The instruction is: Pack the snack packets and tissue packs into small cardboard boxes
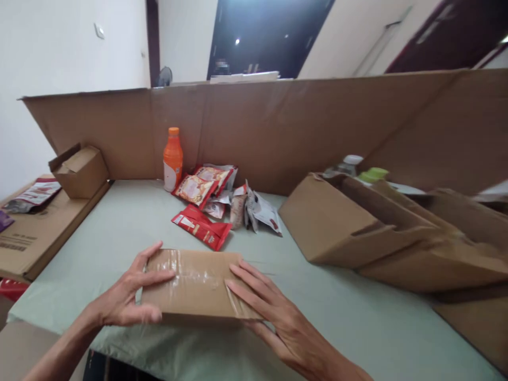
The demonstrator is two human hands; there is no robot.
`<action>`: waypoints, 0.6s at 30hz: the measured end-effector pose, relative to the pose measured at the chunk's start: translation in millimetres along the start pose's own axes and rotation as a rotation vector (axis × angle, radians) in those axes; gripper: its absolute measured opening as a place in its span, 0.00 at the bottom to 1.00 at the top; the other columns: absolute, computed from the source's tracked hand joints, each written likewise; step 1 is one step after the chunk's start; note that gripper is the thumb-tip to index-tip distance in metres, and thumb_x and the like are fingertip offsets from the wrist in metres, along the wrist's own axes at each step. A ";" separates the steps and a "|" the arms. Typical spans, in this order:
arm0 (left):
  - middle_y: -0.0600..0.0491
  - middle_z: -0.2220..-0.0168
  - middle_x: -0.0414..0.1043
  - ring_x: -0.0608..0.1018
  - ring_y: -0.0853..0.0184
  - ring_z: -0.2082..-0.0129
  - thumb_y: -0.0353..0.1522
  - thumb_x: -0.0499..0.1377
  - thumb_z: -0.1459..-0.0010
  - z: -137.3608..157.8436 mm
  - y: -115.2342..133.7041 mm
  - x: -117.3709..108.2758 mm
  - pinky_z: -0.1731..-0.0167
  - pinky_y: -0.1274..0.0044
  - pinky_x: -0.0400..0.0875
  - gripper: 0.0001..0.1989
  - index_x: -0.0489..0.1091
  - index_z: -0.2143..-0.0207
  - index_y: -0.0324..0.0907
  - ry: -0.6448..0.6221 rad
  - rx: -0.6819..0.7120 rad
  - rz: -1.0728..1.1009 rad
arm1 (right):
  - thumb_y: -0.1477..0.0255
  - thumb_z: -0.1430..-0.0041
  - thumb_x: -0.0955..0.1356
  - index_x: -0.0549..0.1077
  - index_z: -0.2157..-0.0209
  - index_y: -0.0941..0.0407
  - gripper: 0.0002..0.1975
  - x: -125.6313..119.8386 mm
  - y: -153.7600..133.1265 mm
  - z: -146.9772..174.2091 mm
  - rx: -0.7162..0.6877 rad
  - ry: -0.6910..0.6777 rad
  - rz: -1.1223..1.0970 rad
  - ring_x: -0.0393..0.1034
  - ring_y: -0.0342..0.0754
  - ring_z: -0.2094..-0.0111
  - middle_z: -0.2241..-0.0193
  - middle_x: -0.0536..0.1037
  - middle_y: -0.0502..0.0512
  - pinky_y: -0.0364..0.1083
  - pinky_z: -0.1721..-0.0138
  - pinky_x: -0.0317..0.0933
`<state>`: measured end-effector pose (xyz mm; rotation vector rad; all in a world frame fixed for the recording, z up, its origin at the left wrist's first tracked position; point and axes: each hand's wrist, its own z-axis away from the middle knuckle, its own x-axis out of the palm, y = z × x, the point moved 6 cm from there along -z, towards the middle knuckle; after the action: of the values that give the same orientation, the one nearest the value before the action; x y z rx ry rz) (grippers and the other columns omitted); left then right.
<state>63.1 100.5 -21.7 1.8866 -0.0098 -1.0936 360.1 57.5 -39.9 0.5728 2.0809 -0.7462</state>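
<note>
A small closed cardboard box [198, 283] with clear tape across its top sits at the table's near edge. My left hand [129, 291] grips its left end, index finger on the top, thumb by the front edge. At the right end, my right hand [270, 307] holds the box with fingers laid over the top and the lower fingers along the front side. Just behind the box lies a red snack packet [202, 226]. Farther back are red-and-cream packets [197, 190], a white packet [266, 212] and an upright orange bottle [173, 159].
Open cardboard boxes [329, 222] stand on the right, a clear-lidded container [351, 164] and a green item [373, 174] showing behind their flaps. A tall cardboard panel [254, 127] borders the back. On the left, a small open box [81, 172] rests on a larger flat carton [43, 233].
</note>
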 end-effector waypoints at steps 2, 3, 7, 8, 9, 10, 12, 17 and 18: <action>0.50 0.24 0.36 0.51 0.40 0.27 0.52 0.69 0.47 10.7 6.7 8.8 0.36 0.45 0.59 0.41 0.60 0.33 0.63 0.042 0.049 -0.088 | 0.73 0.29 0.64 0.60 0.30 0.47 0.28 4.9 2.0 -4.9 -0.014 0.015 -0.004 0.51 0.53 0.28 0.30 0.62 0.54 0.52 0.36 0.64; 0.49 0.25 0.39 0.52 0.41 0.28 0.45 0.72 0.48 17.1 9.7 11.4 0.37 0.46 0.61 0.43 0.59 0.33 0.63 0.095 0.058 -0.150 | 0.73 0.29 0.64 0.61 0.31 0.46 0.28 8.5 2.1 -9.9 -0.025 0.020 -0.012 0.52 0.52 0.29 0.31 0.63 0.53 0.52 0.36 0.64; 0.46 0.32 0.55 0.61 0.48 0.32 0.27 0.65 0.47 48.4 16.5 0.9 0.39 0.48 0.66 0.36 0.63 0.36 0.57 0.403 0.067 -0.373 | 0.72 0.29 0.64 0.55 0.29 0.44 0.31 30.2 3.7 -41.9 0.037 0.129 -0.041 0.55 0.55 0.30 0.29 0.59 0.56 0.57 0.35 0.64; 0.46 0.33 0.56 0.62 0.49 0.33 0.27 0.63 0.45 57.5 15.8 -7.8 0.40 0.49 0.67 0.33 0.64 0.37 0.55 0.467 0.060 -0.420 | 0.71 0.29 0.64 0.53 0.28 0.44 0.32 38.3 4.9 -50.2 0.073 0.167 -0.047 0.56 0.56 0.30 0.29 0.58 0.58 0.59 0.36 0.64; 0.45 0.34 0.57 0.63 0.50 0.34 0.28 0.62 0.43 67.2 13.9 -19.6 0.40 0.50 0.68 0.31 0.65 0.38 0.54 0.525 0.041 -0.469 | 0.69 0.29 0.64 0.51 0.28 0.46 0.32 47.9 6.4 -57.4 0.107 0.199 -0.055 0.56 0.57 0.30 0.29 0.58 0.60 0.61 0.36 0.64; 0.45 0.34 0.57 0.64 0.50 0.34 0.28 0.61 0.41 77.5 10.8 -34.4 0.40 0.51 0.68 0.28 0.66 0.39 0.53 0.579 0.010 -0.523 | 0.68 0.29 0.64 0.52 0.28 0.47 0.32 59.3 7.9 -63.2 0.134 0.217 -0.063 0.57 0.58 0.31 0.29 0.58 0.62 0.61 0.37 0.65; 0.46 0.35 0.60 0.67 0.50 0.36 0.31 0.62 0.39 99.9 1.9 -72.7 0.39 0.52 0.68 0.23 0.70 0.42 0.51 0.697 -0.084 -0.637 | 0.66 0.29 0.64 0.59 0.32 0.50 0.27 86.6 12.2 -69.0 0.179 0.206 -0.078 0.59 0.60 0.32 0.30 0.59 0.64 0.62 0.39 0.66; 0.55 0.35 0.63 0.70 0.50 0.37 0.42 0.63 0.37 150.3 -39.7 -183.0 0.34 0.56 0.63 0.19 0.74 0.48 0.42 1.062 -0.391 -0.863 | 0.69 0.33 0.64 0.75 0.46 0.54 0.17 151.4 26.2 -53.0 0.309 0.126 -0.070 0.66 0.63 0.36 0.33 0.64 0.66 0.66 0.42 0.68; 0.53 0.34 0.62 0.69 0.48 0.36 0.44 0.62 0.37 153.6 -52.6 -200.5 0.34 0.55 0.61 0.21 0.75 0.49 0.40 1.094 -0.428 -0.875 | 0.69 0.33 0.64 0.77 0.47 0.54 0.17 159.3 28.0 -48.2 0.332 0.119 -0.066 0.66 0.64 0.37 0.33 0.65 0.66 0.67 0.42 0.68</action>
<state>-184.8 105.9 49.7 1.8518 1.6346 -0.3500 263.3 131.3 -156.8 0.7477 2.1057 -1.1322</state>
